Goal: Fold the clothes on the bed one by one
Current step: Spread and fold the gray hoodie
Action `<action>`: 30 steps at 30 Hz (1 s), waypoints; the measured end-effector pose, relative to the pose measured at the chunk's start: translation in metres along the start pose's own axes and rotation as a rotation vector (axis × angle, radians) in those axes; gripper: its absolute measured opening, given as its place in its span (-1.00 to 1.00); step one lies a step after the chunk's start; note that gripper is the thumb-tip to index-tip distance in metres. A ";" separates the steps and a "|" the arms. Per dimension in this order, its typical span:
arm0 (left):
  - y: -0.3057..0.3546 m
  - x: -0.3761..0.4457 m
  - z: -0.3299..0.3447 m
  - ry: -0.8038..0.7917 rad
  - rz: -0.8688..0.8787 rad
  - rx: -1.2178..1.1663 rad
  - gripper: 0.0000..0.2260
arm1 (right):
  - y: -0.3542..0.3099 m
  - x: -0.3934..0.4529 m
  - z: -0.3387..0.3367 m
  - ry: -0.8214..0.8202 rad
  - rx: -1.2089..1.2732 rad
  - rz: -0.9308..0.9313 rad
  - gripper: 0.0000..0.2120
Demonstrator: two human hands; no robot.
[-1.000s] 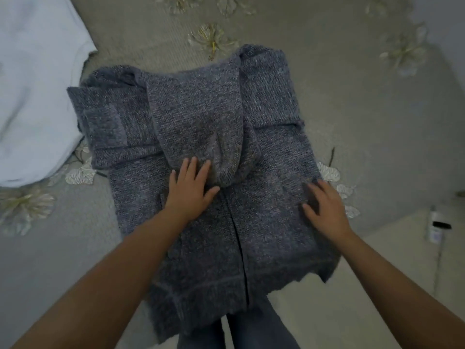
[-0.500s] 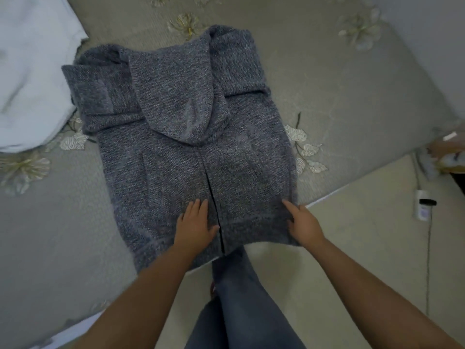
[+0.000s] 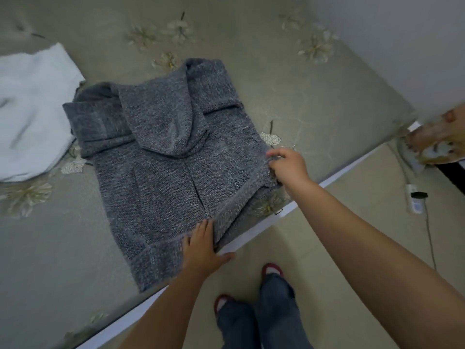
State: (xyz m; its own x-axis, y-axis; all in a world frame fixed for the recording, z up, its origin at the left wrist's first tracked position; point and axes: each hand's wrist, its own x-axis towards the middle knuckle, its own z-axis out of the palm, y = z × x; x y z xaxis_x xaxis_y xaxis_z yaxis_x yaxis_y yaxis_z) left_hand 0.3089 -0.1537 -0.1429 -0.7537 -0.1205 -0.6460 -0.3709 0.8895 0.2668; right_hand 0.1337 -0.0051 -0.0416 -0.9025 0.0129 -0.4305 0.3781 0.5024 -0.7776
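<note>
Head view: right hand [image 3: 289, 167] pinches grey hoodie [image 3: 161, 157] hem, hiding its corner; left hand [image 3: 201, 250] grips hem.

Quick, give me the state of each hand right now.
Left hand: grips the bottom hem of the grey hooded sweater, near its middle.
Right hand: pinches the hem's right corner, lifted off the bed.
</note>
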 end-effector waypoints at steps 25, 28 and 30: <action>0.030 -0.032 -0.137 0.088 -0.062 0.356 -0.76 | -0.002 -0.001 0.053 -0.599 -1.044 -1.027 -0.40; 0.029 -0.042 -0.125 0.194 -0.139 0.328 -0.76 | -0.013 -0.001 0.059 -0.786 -1.157 -1.007 -0.38; 0.025 -0.047 -0.115 0.260 -0.217 0.246 -0.77 | -0.021 -0.002 0.064 -0.812 -1.230 -1.004 -0.56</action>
State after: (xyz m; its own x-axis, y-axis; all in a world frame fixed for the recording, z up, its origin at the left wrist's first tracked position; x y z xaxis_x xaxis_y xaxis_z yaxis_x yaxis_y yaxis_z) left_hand 0.2729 -0.1765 -0.0235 -0.7959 -0.3957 -0.4583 -0.4189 0.9063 -0.0551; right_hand 0.1410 -0.0707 -0.0537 -0.2051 -0.8723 -0.4440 -0.8998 0.3466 -0.2652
